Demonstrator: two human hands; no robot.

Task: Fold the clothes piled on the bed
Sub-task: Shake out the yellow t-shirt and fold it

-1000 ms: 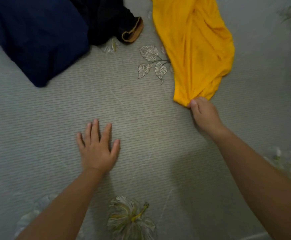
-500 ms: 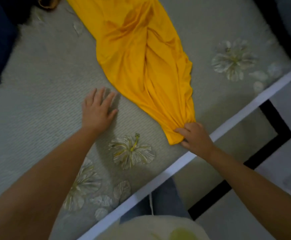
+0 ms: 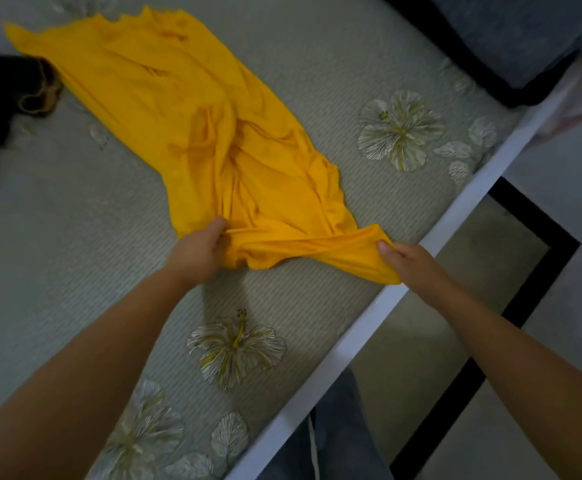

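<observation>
Both hands hold the near edge of the yellow garment (image 3: 192, 109), which lies crumpled on the bed (image 3: 57, 237) and stretches away from them. The left hand (image 3: 197, 252) pinches one bunched corner and the right hand (image 3: 409, 259) grips the other, probably to pull the hem taut and spread the cloth flat for folding. A dark garment (image 3: 2, 88) lies far beyond the left grip.

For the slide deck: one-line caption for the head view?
Both hands, left hand and right hand, grip the near end of a rumpled yellow garment on the floral bedsheet.
</observation>
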